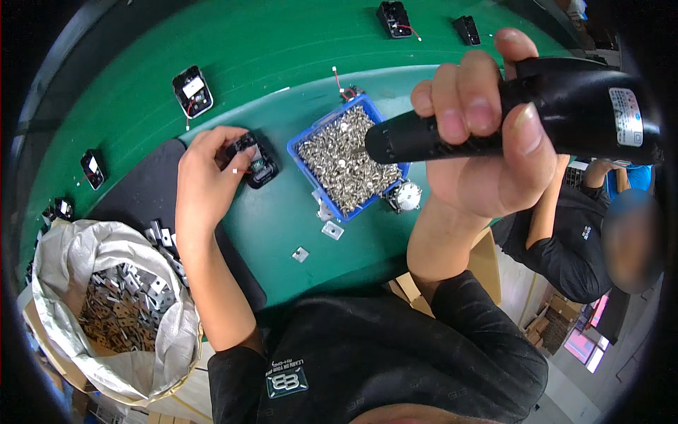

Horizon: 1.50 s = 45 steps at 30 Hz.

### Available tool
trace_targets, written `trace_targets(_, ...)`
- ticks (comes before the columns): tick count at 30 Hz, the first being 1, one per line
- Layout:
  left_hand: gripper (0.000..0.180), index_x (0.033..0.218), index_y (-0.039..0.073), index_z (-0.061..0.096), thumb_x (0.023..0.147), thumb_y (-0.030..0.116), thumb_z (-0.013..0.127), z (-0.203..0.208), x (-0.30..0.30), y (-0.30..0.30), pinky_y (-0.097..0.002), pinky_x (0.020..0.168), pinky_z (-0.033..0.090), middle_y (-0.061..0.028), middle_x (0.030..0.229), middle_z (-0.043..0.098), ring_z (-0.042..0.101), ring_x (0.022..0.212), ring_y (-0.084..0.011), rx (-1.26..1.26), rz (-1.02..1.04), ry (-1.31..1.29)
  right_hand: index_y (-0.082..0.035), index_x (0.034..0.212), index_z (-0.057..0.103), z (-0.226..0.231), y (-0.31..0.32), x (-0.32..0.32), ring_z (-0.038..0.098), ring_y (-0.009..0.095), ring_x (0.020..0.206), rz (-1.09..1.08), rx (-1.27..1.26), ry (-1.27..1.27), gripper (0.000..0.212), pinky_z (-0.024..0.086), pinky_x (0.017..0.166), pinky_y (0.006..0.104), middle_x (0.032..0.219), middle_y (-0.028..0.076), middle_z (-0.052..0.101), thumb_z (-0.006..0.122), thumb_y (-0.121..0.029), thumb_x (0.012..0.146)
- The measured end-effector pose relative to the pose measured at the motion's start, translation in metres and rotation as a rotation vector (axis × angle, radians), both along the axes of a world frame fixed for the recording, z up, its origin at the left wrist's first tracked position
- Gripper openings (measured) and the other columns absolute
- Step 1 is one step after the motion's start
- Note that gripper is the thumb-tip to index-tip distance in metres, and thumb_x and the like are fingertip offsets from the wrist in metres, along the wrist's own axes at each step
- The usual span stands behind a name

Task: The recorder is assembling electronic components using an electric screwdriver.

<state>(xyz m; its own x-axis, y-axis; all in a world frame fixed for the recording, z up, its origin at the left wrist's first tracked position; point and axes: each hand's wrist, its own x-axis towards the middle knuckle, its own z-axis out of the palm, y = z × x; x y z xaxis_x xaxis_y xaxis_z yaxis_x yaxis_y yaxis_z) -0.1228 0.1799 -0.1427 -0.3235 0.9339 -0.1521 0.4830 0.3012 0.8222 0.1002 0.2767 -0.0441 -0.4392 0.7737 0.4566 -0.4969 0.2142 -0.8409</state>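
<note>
My left hand [206,166] holds a small black plastic housing [265,168] on the green work surface, thumb and fingers around its near side. A white connector sticks out by the thumb. My right hand [480,152], raised close to the camera, is wrapped round a black electric screwdriver [572,106]. Its nose points left, over the edge of a blue tray [311,185] in this view. Shiny screws [335,152] fill that tray. Near the tray's front lie a small metal plate [332,230] and another plate [301,254].
A green belt [275,42] runs along the far side, carrying several black housings [192,90]. At lower left stands a white sack [56,258] of metal plates, beside a black mat [138,187]. A round silver part [406,196] touches the tray's right. Another person [558,247] sits at right.
</note>
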Motion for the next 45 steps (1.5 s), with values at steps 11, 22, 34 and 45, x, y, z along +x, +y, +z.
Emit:
trace_targets(11, 0.052, 0.123, 0.003, 0.055, 0.072, 0.003, 0.068, 0.037, 0.002, -0.036, -0.0396, 0.092, 0.042, -0.0177, 0.118, 0.056, 0.054, 0.106, -0.0331, 0.093, -0.151, 0.473, -0.008, 0.128, 0.040, 0.002, 0.002, 0.011, 0.047, 0.010, 0.072, 0.253, -0.069, 0.203, 0.053, 0.037, 0.077, 0.0316, 0.081, -0.004, 0.051, 0.060, -0.029, 0.085)
trace_targets(22, 0.027, 0.093, 0.000, 0.067, 0.069, 0.010, 0.076, 0.048, 0.062, -0.019, -0.0323, 0.072, 0.050, -0.0120, 0.089, 0.068, 0.064, 0.079, -0.0260, 0.480, -0.286, 0.140, -0.012, 0.123, 0.042, 0.018, -0.003, 0.016, 0.050, 0.010, 0.075, 0.433, -0.064, 0.161, 0.049, 0.036, 0.078, 0.0299, 0.084, -0.004, 0.053, 0.065, -0.028, 0.082)
trace_targets(34, 0.021, 0.086, 0.001, 0.068, 0.068, 0.007, 0.075, 0.041, 0.075, -0.023, -0.0310, 0.063, 0.050, -0.0092, 0.079, 0.068, 0.064, 0.068, -0.0220, 0.554, -0.139, -0.048, -0.011, 0.122, 0.043, 0.015, -0.007, 0.014, 0.051, 0.010, 0.077, 0.493, -0.076, 0.242, 0.049, 0.037, 0.079, 0.0302, 0.084, -0.003, 0.054, 0.066, -0.027, 0.082)
trace_targets(45, 0.017, 0.087, -0.004, 0.068, 0.071, 0.000, 0.072, 0.033, 0.082, -0.030, -0.0299, 0.061, 0.050, -0.0103, 0.077, 0.068, 0.064, 0.067, -0.0222, 0.695, -0.100, -0.166, -0.012, 0.120, 0.044, 0.022, -0.009, 0.016, 0.052, 0.010, 0.075, 0.535, -0.125, 0.271, 0.046, 0.038, 0.077, 0.0289, 0.085, -0.003, 0.055, 0.068, -0.024, 0.082)
